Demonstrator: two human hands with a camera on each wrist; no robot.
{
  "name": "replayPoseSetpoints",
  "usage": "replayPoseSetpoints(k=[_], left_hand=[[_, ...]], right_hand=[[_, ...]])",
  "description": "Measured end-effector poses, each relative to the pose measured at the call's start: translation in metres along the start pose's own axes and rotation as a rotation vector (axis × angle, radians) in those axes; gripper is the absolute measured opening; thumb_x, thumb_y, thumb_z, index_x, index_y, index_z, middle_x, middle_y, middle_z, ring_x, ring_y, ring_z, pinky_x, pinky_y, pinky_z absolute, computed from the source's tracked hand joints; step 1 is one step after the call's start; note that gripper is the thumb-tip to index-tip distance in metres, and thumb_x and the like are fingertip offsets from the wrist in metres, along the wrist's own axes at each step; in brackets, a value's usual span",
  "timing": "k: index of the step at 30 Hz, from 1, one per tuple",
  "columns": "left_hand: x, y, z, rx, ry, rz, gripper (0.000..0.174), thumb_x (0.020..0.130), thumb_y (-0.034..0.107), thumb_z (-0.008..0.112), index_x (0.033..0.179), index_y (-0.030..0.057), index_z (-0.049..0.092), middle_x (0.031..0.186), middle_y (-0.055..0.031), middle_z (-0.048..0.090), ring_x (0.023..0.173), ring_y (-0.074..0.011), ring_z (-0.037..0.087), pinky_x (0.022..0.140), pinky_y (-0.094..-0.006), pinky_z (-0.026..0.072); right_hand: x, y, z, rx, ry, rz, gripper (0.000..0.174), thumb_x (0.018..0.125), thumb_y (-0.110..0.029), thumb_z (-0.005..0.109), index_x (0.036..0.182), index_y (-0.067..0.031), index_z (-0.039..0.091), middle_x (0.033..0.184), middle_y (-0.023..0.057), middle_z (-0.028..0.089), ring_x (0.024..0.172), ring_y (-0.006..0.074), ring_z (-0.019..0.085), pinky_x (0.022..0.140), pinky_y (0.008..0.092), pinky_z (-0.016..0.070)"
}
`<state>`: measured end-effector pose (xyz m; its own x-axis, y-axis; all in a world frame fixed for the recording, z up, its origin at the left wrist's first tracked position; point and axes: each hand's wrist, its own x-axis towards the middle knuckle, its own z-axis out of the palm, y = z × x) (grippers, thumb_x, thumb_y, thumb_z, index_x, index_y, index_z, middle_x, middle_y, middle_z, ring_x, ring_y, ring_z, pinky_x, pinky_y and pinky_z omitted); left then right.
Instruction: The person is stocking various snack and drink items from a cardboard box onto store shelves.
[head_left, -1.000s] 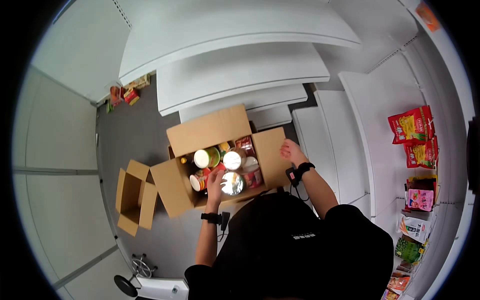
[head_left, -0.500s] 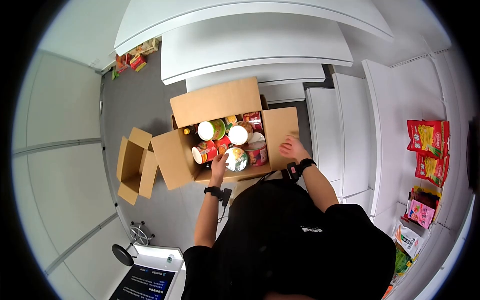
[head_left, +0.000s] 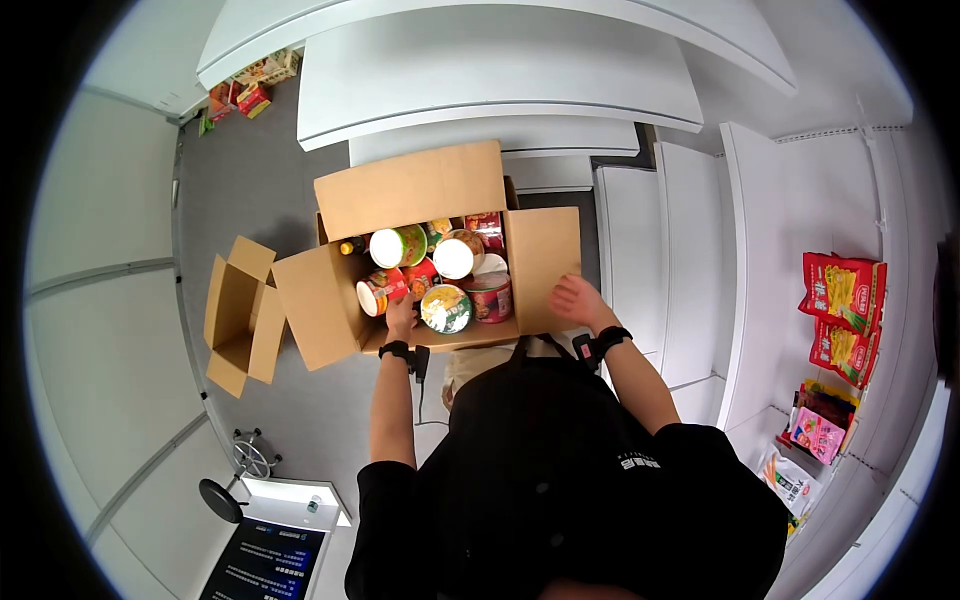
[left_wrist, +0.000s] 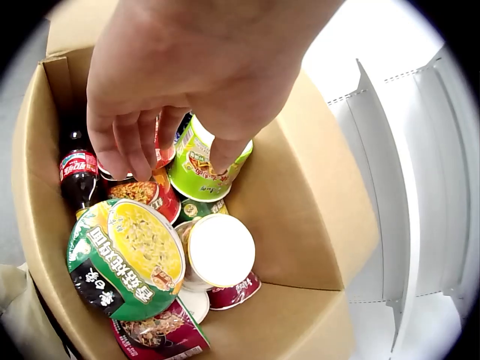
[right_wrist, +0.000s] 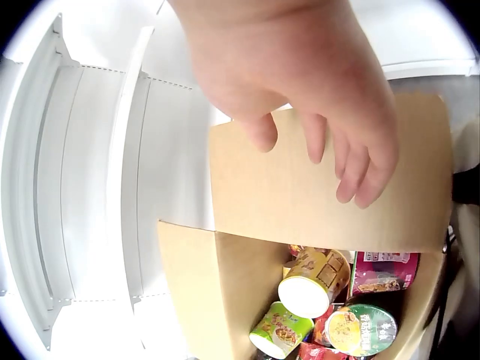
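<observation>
An open cardboard box [head_left: 330, 310] stands on the floor, packed with instant noodle cups. My left hand [head_left: 400, 312] reaches in at the near left, beside a red cup [head_left: 383, 290]. In the left wrist view its fingers [left_wrist: 127, 150] hang loosely, holding nothing, over a green cup [left_wrist: 202, 169], with a cola bottle [left_wrist: 77, 172] beside it. A green-lidded bowl [left_wrist: 127, 259] and a white-lidded cup [left_wrist: 219, 250] lie below. My right hand [head_left: 565, 295] hovers with relaxed fingers [right_wrist: 352, 172] over the box's right flap [right_wrist: 300, 202].
A smaller cardboard box [head_left: 238, 315] lies open on the grey floor to the left. White shelves [head_left: 500, 70] rise beyond the box and to the right. Snack bags [head_left: 840, 290] hang at the far right. A laptop screen [head_left: 265, 560] sits at bottom left.
My left hand has moved left from the green-lidded bowl to the red cup. My right hand has drawn back towards the flap's near corner. The head view has shifted.
</observation>
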<state>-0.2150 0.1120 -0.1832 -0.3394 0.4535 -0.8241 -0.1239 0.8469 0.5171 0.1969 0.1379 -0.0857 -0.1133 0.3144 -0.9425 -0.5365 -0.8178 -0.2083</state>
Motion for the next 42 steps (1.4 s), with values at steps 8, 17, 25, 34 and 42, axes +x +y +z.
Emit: replayPoseSetpoints(k=[8, 17, 25, 34, 42], left_hand=[[0.058, -0.032, 0.025, 0.146, -0.023, 0.111, 0.043, 0.081, 0.036, 0.067, 0.103, -0.0004, 0.059, 0.073, -0.0059, 0.056, 0.055, -0.0114, 0.052, 0.044, -0.0264, 0.0410], [0.029, 0.023, 0.109, 0.412, 0.133, 0.267, 0.101, 0.064, 0.039, 0.080, 0.136, -0.0086, 0.027, 0.127, -0.0318, 0.049, 0.119, -0.0408, 0.050, 0.099, -0.0418, 0.0404], [0.014, 0.055, 0.145, 0.623, 0.146, 0.114, 0.120, 0.057, 0.050, 0.083, 0.149, 0.0168, 0.012, 0.140, -0.0241, 0.035, 0.117, -0.0431, 0.049, 0.089, -0.0547, 0.0445], [0.024, 0.059, 0.161, 0.846, 0.296, 0.097, 0.125, 0.055, 0.060, 0.078, 0.148, 0.0132, 0.008, 0.122, -0.0223, 0.041, 0.099, -0.0388, 0.057, 0.079, -0.0457, 0.0502], [-0.009, 0.061, 0.129, 0.534, 0.315, 0.252, 0.110, 0.065, 0.052, 0.072, 0.144, -0.0014, 0.016, 0.125, -0.0375, 0.041, 0.111, -0.0494, 0.049, 0.095, -0.0492, 0.0433]], right_hand=[[-0.009, -0.006, -0.008, -0.026, 0.032, 0.021, 0.050, 0.089, -0.039, 0.058, 0.128, -0.0089, 0.047, 0.132, 0.0121, 0.047, 0.115, 0.0300, 0.051, 0.093, 0.0476, 0.0438], [-0.025, -0.023, -0.025, -0.023, -0.081, 0.022, 0.037, 0.092, -0.036, 0.057, 0.116, -0.0090, 0.055, 0.117, 0.0099, 0.057, 0.107, 0.0267, 0.055, 0.091, 0.0452, 0.0460], [-0.045, -0.056, -0.016, -0.114, -0.037, 0.016, 0.041, 0.093, -0.035, 0.055, 0.120, -0.0056, 0.050, 0.120, 0.0122, 0.055, 0.112, 0.0276, 0.053, 0.096, 0.0451, 0.0448], [-0.060, -0.079, -0.021, -0.097, -0.008, 0.021, 0.040, 0.092, -0.035, 0.058, 0.118, -0.0061, 0.050, 0.124, 0.0148, 0.054, 0.116, 0.0298, 0.052, 0.098, 0.0458, 0.0437], [-0.050, -0.072, -0.022, -0.117, -0.096, 0.000, 0.041, 0.093, -0.037, 0.054, 0.119, -0.0059, 0.051, 0.120, 0.0128, 0.056, 0.113, 0.0282, 0.053, 0.098, 0.0453, 0.0437]])
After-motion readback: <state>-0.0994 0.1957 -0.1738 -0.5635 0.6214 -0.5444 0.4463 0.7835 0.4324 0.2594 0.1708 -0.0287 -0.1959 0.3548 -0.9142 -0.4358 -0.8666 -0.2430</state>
